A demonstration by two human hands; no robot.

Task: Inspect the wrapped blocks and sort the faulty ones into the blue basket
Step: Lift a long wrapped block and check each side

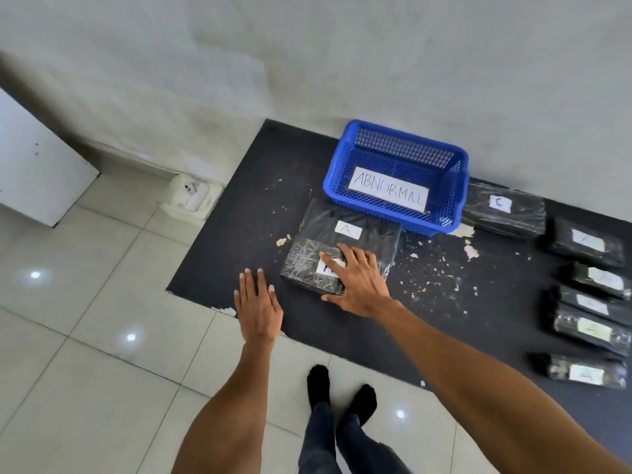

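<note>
Head view: right hand [359, 282] flat on nearest wrapped block [304, 265] at 12 o'clock, grip slack, fingers spread; left hand [258, 302] hovering at 10 o'clock, fingers straight. At 1 o'clock, blue basket [337, 186], only a label inside. Sorting likely barely begun; more blocks [588, 331] at 3 o'clock.

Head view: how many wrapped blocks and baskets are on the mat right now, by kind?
Wrapped blocks: 8 (2 in the middle, 1 right of the basket, 5 along the right edge)
Blue basket: 1
Total: 9
</note>
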